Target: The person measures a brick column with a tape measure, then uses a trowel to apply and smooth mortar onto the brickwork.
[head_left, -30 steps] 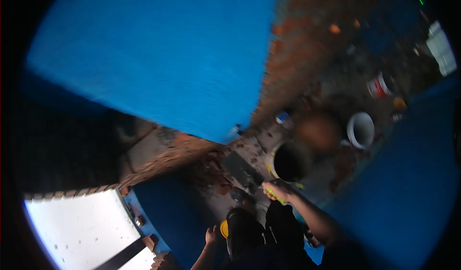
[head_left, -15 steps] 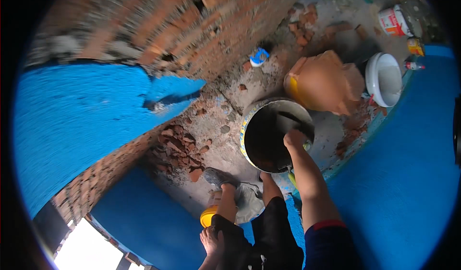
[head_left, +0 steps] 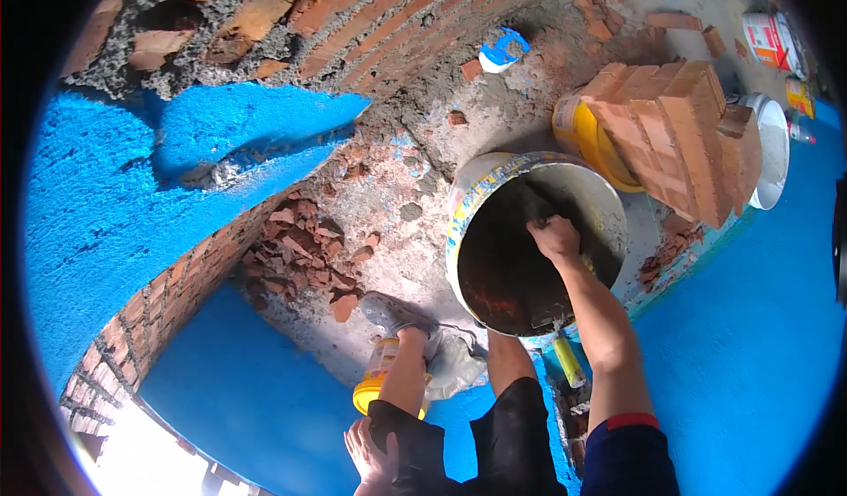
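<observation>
A large round bucket [head_left: 468,201] with a paint-spattered rim stands in front of me, dark mortar [head_left: 503,267] inside it. Down into it reaches my right hand [head_left: 556,238], its fingers wrapped round what looks like a trowel [head_left: 529,203]; the fist hides the handle, and the dark blade is hard to make out in the shadow. My left hand [head_left: 371,450] lies on my left thigh with its fingers spread, holding nothing. At the bucket's near rim is a tool with a yellow-green handle [head_left: 569,361].
Stacked bricks [head_left: 662,134] sit on a yellow bucket [head_left: 578,134], beside a white bucket [head_left: 773,165]. Broken brick [head_left: 304,249] lies left of me. A blue-and-white container [head_left: 503,51] stands near the brick wall [head_left: 353,29]. Blue walls [head_left: 732,328] flank me.
My view has shifted and sharpened, bringing the bucket closer. The right hand remains in the bucket, with the blade less visible now. My left hand stays on the thigh.
</observation>
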Available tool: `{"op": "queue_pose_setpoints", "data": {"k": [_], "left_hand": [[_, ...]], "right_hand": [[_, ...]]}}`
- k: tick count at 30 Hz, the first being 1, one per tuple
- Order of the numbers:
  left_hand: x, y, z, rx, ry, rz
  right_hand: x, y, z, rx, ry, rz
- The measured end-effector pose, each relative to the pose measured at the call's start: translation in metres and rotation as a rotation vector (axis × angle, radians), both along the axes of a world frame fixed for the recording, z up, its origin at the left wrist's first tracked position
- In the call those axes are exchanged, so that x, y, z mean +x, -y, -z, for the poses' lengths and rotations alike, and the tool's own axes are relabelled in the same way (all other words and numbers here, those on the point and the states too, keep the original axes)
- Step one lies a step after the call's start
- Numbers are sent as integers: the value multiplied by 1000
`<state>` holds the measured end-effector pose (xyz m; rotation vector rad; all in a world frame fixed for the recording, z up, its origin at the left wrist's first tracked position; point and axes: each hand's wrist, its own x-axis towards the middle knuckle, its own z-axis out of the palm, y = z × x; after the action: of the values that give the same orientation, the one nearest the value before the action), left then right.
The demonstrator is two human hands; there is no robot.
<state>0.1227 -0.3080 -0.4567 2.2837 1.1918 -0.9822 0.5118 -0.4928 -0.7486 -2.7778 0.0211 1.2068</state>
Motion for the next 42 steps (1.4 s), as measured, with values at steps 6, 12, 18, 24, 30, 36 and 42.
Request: {"op": "queue_pose_setpoints", "data": {"k": [6, 12, 18, 24, 30, 36, 42], "left_hand": [[22, 1, 2, 42, 4, 127], [25, 8, -5, 40, -155, 45], [41, 13, -3, 9, -227, 106], [36, 15, -7, -19, -224, 49], [31, 20, -12, -20, -192, 72], [24, 24, -22, 50, -77, 88], [18, 23, -73, 173, 48, -22]], "right_hand": [[4, -3, 33, 62, 206, -182], [-6, -22, 26, 162, -66, 30], [-31, -11, 40, 147, -86, 269], [-22, -2, 8, 176, -99, 192], [-20, 16, -59, 358, -72, 208], [-24, 36, -140, 544, -56, 332], [-20, 57, -251, 504, 81, 208]]}}
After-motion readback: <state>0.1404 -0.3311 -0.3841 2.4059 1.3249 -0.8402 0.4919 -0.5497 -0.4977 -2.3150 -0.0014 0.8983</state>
